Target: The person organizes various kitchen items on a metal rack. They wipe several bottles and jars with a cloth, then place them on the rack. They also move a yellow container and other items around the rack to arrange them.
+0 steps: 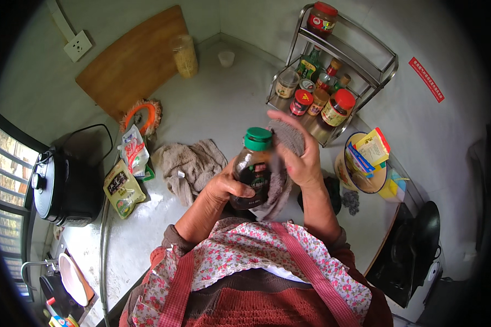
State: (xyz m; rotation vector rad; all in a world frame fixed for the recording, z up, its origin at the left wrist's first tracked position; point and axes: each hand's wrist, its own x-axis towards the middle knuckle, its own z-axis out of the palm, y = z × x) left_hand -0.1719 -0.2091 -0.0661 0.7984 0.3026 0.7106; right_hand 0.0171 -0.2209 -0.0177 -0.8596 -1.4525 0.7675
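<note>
My left hand (231, 184) is closed around the lower part of a dark sauce bottle (250, 167) with a green cap, tilted in front of my apron. On the bottle's right side, my right hand (300, 157) grips a grey-brown cloth (288, 137), part of which hangs down beside the bottle. A second brown cloth (192, 165) lies crumpled on the counter (237, 102), left of my forearm. Further left rest a white and red pouch (135, 151) and a green-gold seasoning bag (123, 190).
A metal rack (352, 49) with jars and bottles stands at the back right. An enamel pot (343, 163) with packets is on the right, near a black wok (427, 225). At the left are a black electric cooker (79, 192), a wooden board (135, 57) and a noodle jar (185, 59).
</note>
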